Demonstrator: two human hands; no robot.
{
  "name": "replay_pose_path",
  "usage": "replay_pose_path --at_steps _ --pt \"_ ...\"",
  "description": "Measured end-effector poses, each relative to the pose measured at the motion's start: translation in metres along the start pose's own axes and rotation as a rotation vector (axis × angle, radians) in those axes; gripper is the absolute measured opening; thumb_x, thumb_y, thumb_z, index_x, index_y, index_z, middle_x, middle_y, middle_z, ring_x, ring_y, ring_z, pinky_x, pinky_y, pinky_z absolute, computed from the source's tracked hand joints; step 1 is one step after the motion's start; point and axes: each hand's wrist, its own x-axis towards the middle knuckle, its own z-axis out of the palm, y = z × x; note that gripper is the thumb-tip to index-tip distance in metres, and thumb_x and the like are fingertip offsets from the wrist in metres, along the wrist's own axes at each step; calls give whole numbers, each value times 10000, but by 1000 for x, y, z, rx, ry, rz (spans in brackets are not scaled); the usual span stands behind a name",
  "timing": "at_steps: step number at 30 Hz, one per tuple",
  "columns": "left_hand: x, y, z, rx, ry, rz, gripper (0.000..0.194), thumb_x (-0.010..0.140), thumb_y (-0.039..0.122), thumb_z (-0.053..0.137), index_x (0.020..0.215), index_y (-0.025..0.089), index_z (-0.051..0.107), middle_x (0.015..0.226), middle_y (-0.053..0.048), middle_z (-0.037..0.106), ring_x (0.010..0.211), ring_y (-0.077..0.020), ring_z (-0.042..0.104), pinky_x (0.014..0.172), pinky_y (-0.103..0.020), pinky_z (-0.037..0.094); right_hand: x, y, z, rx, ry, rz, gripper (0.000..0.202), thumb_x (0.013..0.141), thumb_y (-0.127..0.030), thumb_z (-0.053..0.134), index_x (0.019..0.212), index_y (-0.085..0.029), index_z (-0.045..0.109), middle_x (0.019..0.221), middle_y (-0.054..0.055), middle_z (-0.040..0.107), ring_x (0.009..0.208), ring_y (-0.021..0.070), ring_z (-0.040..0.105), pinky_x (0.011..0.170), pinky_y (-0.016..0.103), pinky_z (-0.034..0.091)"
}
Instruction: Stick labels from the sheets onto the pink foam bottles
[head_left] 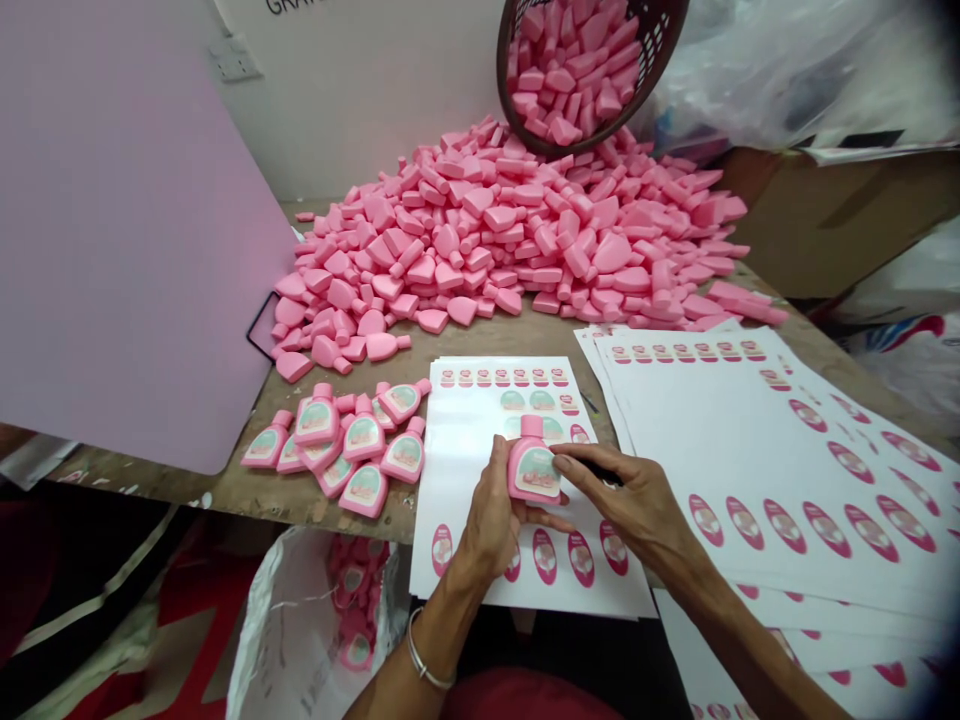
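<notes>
While our left hand (pixel 495 520) closes around a pink bottle (pixel 534 470) above the sticker sheet (pixel 480 480), our right thumb and fingers pinch in at its label's edge; labelled bottles (pixel 349 445) lie left, unlabelled ones (pixel 495 230) heaped beyond.

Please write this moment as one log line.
left hand: holds bottle | right hand: at its label | sheet: below | labelled bottles: at left

Your labelled bottles (pixel 363 438) sit left of the near sticker sheets (pixel 465 470), the unlabelled heap (pixel 480 230) far behind, an open sack (pixel 277 610) below.
</notes>
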Motion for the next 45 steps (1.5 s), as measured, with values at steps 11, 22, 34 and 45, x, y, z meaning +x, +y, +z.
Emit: replay_pose_path --at_steps 11,22,34,45 --pt "-2 5 0 3 -32 27 555 903 564 360 1133 118 598 949 -109 666 809 -200 656 589 -287 593 2 -4 3 -16 20 -34 253 757 -447 658 864 -232 739 898 50 730 836 223 661 738 342 530" --pt "-1 6 -4 18 -76 25 544 911 559 333 1134 137 593 964 -103 655 810 -187 647 601 -284 589 2 -8 4 -82 31 -91 246 772 -433 642 860 -222 736 862 47 721 780 198 647 676 322 514" --pt "-6 6 -10 186 -167 126 377 786 303 657 1118 165 546 896 -32 549 756 -136 582 597 -268 578 3 -10 5 -216 22 -269 221 849 -390 572 900 -225 709 856 37 709 768 175 620 706 327 473" --pt "-12 6 -6 73 -186 47 346 770 246 648 1065 134 506 914 -65 589 725 -132 595 590 -292 585 9 -10 -13 -435 198 -145 431 791 -444 589 1153 -213 618 989 82 679 886 237 607 777 383 467"
